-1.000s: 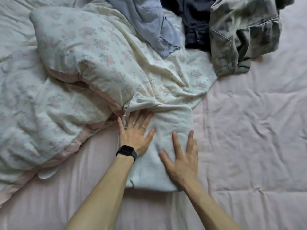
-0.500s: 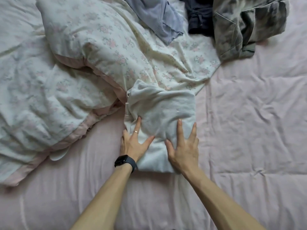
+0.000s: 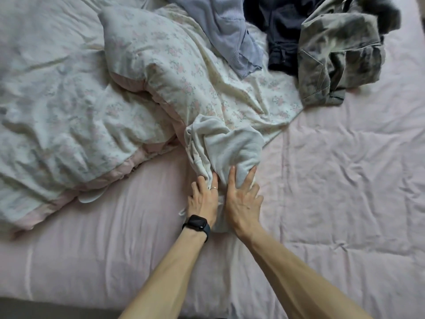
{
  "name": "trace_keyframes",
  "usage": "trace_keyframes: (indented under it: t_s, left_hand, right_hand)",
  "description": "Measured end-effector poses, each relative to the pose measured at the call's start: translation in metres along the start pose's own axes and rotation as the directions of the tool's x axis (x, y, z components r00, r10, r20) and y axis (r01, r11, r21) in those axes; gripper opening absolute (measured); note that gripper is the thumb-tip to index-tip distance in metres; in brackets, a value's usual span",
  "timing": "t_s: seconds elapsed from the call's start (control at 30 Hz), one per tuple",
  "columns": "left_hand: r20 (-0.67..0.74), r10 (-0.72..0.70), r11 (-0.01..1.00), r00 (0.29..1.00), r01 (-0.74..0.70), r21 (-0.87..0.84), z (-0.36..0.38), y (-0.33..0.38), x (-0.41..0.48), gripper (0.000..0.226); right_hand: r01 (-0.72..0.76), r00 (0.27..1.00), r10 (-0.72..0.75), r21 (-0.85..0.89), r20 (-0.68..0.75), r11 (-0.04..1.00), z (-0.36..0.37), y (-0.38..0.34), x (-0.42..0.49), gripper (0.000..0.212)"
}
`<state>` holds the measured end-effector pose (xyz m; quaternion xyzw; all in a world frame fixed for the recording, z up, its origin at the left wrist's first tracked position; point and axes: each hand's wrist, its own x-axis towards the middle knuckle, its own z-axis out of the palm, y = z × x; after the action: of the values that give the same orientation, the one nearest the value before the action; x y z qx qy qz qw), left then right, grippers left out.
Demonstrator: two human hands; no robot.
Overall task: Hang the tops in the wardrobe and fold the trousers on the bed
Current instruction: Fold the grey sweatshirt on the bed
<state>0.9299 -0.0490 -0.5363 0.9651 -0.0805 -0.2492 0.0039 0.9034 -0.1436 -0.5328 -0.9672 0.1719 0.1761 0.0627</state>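
Presently the white trousers (image 3: 230,146) are held half-folded on the bed (image 3: 345,180), against the floral duvet (image 3: 138,88). Their bunched side is gripped by the left hand (image 3: 203,199), seemingly to gather the fold. The right hand (image 3: 243,201) is spread over them with its middle fingers hidden, so whether it grips cannot be told.

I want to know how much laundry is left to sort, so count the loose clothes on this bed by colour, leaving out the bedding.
White: 1, the white trousers nearest you
Light blue: 1, the striped blue top
Dark navy: 1, the navy garment
Mottled grey: 1, the grey garment
Total: 4
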Motion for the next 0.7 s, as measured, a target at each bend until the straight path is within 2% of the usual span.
trace_keyframes:
  t_s: [0.1, 0.23, 0.27, 0.33, 0.4, 0.53, 0.7]
  left_hand:
    - [-0.004, 0.011, 1.000, 1.000, -0.011, -0.022, -0.021, 0.001, -0.026, 0.075]
    - [-0.165, -0.052, 0.998, 0.985, 0.046, -0.039, -0.061, 0.022, -0.070, 0.066]
    - [-0.175, -0.085, 0.993, 0.981, 0.070, -0.091, -0.074, 0.024, -0.081, 0.066]
    - [-0.154, -0.145, 0.980, 0.977, 0.120, -0.156, -0.090, 0.022, -0.098, 0.069]
    - [-0.207, -0.198, 0.970, 0.958, 0.161, -0.184, -0.121, 0.014, -0.120, 0.072]
    - [-0.361, -0.354, 0.913, 0.863, 0.235, -0.334, -0.185, -0.014, -0.182, 0.085]
    - [-0.519, -0.503, 0.845, 0.691, 0.266, -0.464, -0.245, -0.056, -0.294, 0.090]
  right_hand:
    - [0.082, 0.997, -0.082, -0.050, -0.001, 0.995, -0.024, 0.018, -0.016, 0.073]
    - [0.189, 0.981, -0.192, -0.092, -0.024, 0.978, -0.076, 0.032, -0.035, 0.090]
    - [0.225, 0.973, -0.230, -0.103, -0.036, 0.969, -0.094, 0.033, -0.041, 0.094]
    - [0.294, 0.952, -0.300, -0.093, -0.056, 0.951, -0.124, 0.033, -0.052, 0.095]
    - [0.389, 0.913, -0.395, -0.071, -0.103, 0.918, -0.158, 0.025, -0.061, 0.092]
    - [0.603, 0.780, -0.592, -0.013, -0.202, 0.798, -0.229, -0.005, -0.090, 0.102]
    - [0.863, 0.486, -0.803, 0.041, -0.344, 0.504, -0.307, -0.042, -0.143, 0.091]
